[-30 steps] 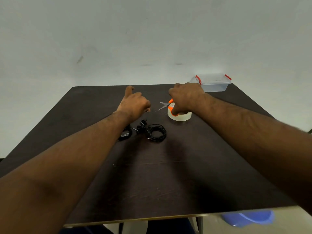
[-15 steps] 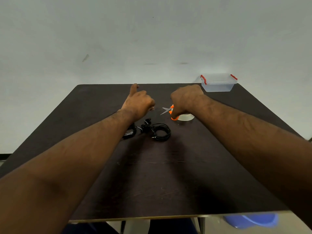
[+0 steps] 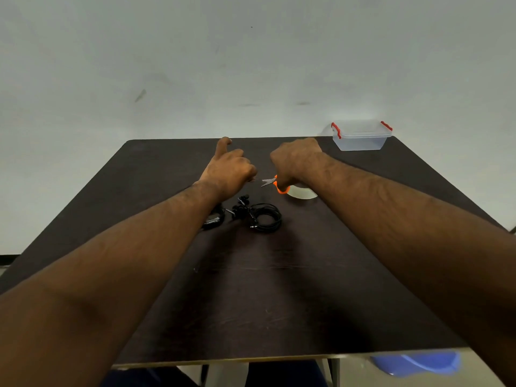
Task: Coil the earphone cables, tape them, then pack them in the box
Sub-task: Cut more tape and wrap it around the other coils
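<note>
Both arms reach out over the dark worktop (image 3: 279, 303). The right hand (image 3: 296, 160) is closed around the orange handles of a small pair of scissors (image 3: 272, 182). The grey blades stick out to the left, toward the other hand, and they look a little apart. The left hand (image 3: 230, 170) is curled shut like a loose fist, with the thumb sticking up and away. Its fingertips are pinched together just beside the blade tips. I cannot tell what is between them; it is too small to see.

Right under the right hand lies a roll of clear tape (image 3: 303, 192), flat on the worktop. The wrist hides part of it.

Nearer to the person, below the two hands, lies a black earphone cable (image 3: 265, 217) wound into a round coil. Its little earbuds sit in a bunch at the coil's left side. A second black bundle (image 3: 213, 222) lies just to the left, half hidden under the left forearm, with something shiny wrapped on it.

The clear box (image 3: 361, 135) with red clips stands at the far right corner of the worktop, well apart from the cables. Its lid is on.

A blue thing (image 3: 416, 363) is on the floor past the near edge.
</note>
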A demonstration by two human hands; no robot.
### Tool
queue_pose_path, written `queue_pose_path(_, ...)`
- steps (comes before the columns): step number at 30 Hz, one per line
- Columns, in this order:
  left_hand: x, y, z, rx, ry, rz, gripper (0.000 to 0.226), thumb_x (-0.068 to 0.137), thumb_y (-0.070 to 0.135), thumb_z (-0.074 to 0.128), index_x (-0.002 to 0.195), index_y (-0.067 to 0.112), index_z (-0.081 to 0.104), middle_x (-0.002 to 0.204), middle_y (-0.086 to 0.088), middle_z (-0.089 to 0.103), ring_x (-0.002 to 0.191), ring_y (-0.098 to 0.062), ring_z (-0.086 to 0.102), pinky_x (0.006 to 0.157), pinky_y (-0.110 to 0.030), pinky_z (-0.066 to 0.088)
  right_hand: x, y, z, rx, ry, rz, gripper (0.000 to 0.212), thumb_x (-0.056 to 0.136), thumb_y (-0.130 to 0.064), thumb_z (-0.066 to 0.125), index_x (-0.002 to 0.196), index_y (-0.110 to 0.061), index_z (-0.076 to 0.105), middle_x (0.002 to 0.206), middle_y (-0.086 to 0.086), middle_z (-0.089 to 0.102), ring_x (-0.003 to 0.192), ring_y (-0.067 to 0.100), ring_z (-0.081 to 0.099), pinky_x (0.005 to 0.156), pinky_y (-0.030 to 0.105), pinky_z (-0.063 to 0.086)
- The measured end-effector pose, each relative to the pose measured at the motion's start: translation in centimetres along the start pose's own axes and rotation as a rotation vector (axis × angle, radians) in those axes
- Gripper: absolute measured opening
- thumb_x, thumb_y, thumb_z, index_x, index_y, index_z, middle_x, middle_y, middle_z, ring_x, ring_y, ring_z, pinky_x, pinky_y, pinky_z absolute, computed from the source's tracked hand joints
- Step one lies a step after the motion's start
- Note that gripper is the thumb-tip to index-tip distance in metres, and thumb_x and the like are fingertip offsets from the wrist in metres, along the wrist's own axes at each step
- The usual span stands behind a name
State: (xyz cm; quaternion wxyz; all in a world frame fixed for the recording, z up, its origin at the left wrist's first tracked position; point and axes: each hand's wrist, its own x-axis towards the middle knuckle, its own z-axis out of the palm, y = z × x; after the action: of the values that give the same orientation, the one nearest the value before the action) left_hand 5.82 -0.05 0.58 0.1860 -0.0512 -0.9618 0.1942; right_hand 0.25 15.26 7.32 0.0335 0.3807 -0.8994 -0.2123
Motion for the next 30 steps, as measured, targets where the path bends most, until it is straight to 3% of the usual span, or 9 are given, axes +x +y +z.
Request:
queue_pose_path(4, -0.1, -0.4, 0.2, -0.02, -0.003, -0.018, 0.009, 0.092, 0.03, 0.062, 0.088, 0.027, 0.069, 0.087, 0.01, 0.07, 0.097, -0.018, 0.056, 0.108, -0.05, 0.013, -0.1, 0.3, 1.0, -0.014, 0.064, 0.002, 0.021, 0.077, -0.019, 0.066, 0.087, -0.02, 0.048, 0.07, -0.003, 0.042, 0.073, 0.023, 0.053, 0.06, 0.034, 0.043)
queue_pose_path(7, -0.4, -1.6, 0.2, -0.139, -0.012, -0.189, 0.018, 0.093, 0.036, 0.059, 0.087, 0.024, 0.07, 0.085, 0.008, 0.07, 0.095, -0.017, 0.058, 0.107, -0.047, 0.014, -0.8, 0.8, 2.3, 0.042, 0.089, 0.03, 0.022, 0.077, -0.016, 0.068, 0.095, -0.017, 0.055, 0.077, -0.001, 0.045, 0.079, 0.026, 0.057, 0.061, 0.037, 0.044)
queue_pose_path(11, -1.3, -1.5, -0.3, -0.643, 0.211, -0.62, 0.02, 0.085, 0.044, 0.066, 0.078, 0.027, 0.072, 0.07, 0.014, 0.065, 0.085, -0.008, 0.061, 0.087, -0.036, 0.025, -3.1, 0.7, 4.5, 0.274, 0.194, 0.118, 0.014, 0.076, -0.025, 0.068, 0.082, -0.019, 0.056, 0.09, 0.006, 0.063, 0.077, 0.03, 0.06, 0.062, 0.033, 0.04)
queue_pose_path(14, -2.9, 0.4, -0.3, -1.014, 0.302, -0.776, 0.017, 0.077, 0.044, 0.073, 0.068, 0.029, 0.071, 0.06, 0.016, 0.067, 0.069, -0.002, 0.063, 0.092, -0.045, 0.044, -5.4, 0.0, 7.3, 0.383, 0.153, 0.225, 0.018, 0.084, -0.034, 0.062, 0.096, -0.021, 0.059, 0.098, 0.004, 0.064, 0.079, 0.027, 0.057, 0.063, 0.03, 0.036)
queue_pose_path(16, -4.4, 2.0, -0.2, -1.147, 0.335, -0.789, 0.016, 0.076, 0.043, 0.074, 0.067, 0.03, 0.072, 0.059, 0.014, 0.068, 0.061, -0.002, 0.063, 0.086, -0.052, 0.051, -7.2, -0.3, 9.2, 0.44, 0.156, 0.294, 0.024, 0.089, -0.042, 0.055, 0.099, -0.02, 0.054, 0.095, 0.006, 0.06, 0.084, 0.029, 0.058, 0.064, 0.033, 0.036)
queue_pose_path(19, -5.9, 4.0, 0.1, -1.217, 0.393, -0.794, 0.013, 0.076, 0.04, 0.075, 0.069, 0.029, 0.074, 0.06, 0.015, 0.069, 0.059, -0.002, 0.065, 0.076, -0.047, 0.056, -9.4, -0.2, 10.8, 0.471, 0.076, 0.351, 0.024, 0.095, -0.045, 0.043, 0.089, -0.022, 0.048, 0.095, 0.006, 0.06, 0.082, 0.029, 0.057, 0.065, 0.035, 0.038)
queue_pose_path(22, -6.6, 5.1, 0.6, -1.229, 0.392, -0.763, 0.012, 0.078, 0.036, 0.076, 0.072, 0.026, 0.075, 0.061, 0.012, 0.069, 0.059, -0.005, 0.065, 0.075, -0.046, 0.056, -10.2, 0.0, 10.5, 0.47, -0.031, 0.368, 0.025, 0.095, -0.045, 0.045, 0.091, -0.023, 0.054, 0.089, 0.002, 0.055, 0.079, 0.024, 0.054, 0.066, 0.035, 0.04)
queue_pose_path(27, -7.3, 6.2, 1.1, -1.218, 0.449, -0.648, 0.009, 0.081, 0.028, 0.076, 0.078, 0.019, 0.077, 0.066, 0.012, 0.07, 0.061, -0.002, 0.065, 0.062, -0.019, 0.051, -10.2, 0.8, 9.0, 0.497, -0.256, 0.322, 0.017, 0.095, -0.036, 0.049, 0.097, -0.022, 0.059, 0.091, 0.001, 0.056, 0.084, 0.022, 0.057, 0.074, 0.037, 0.047)
queue_pose_path(30, -7.9, 6.3, 1.2, -1.201, 0.472, -0.581, 0.006, 0.082, 0.027, 0.075, 0.079, 0.021, 0.076, 0.069, 0.017, 0.07, 0.065, 0.0, 0.065, 0.068, -0.019, 0.048, -10.1, 1.2, 8.3, 0.486, -0.269, 0.362, 0.019, 0.094, -0.035, 0.053, 0.099, -0.018, 0.058, 0.089, 0.002, 0.057, 0.083, 0.022, 0.057, 0.072, 0.035, 0.048)
